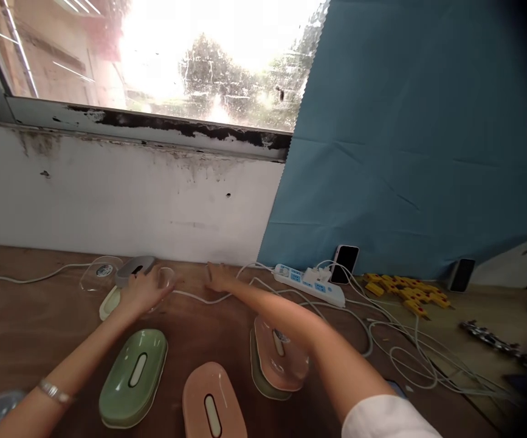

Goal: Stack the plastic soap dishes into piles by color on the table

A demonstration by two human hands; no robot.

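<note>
- Head view, sole camera: wooden worktop (26,316) runs under a stained white wall and a window; blue cloth hangs at 2 o'clock.
- Left hand (142,291) reaches to 11 o'clock and lies palm down, fingers loosely spread, on a grey lid (134,268). It rests on the lid; no pinch can be seen.
- Grey lid lies at the far edge of the worktop, long axis roughly 9-to-3 o'clock, tilted slightly. A clear tray (101,272) sits just beside it at 9 o'clock, and a pale cream piece (109,302) shows partly under the left wrist.
- Right hand (217,277) stretches to 12 o'clock, palm down, fingers close together, on or just above the bare worktop beside a white cable (199,298). Contact cannot be told; it holds nothing visible.
- Governing relation: grey lid lies at 9 o'clock from the right hand, with a gap between them; the left hand is plainly the nearer, being already on it.
- Nearer the person: green lid (133,377) at 7 o'clock, pink lid (213,401) at 6 o'clock, and a stacked pink lid (281,356) over a green base, partly beneath the right forearm.
- Right side: power strip (309,283), phone (345,263) propped against the cloth, yellow pieces (404,292), loose white cabling.
</note>
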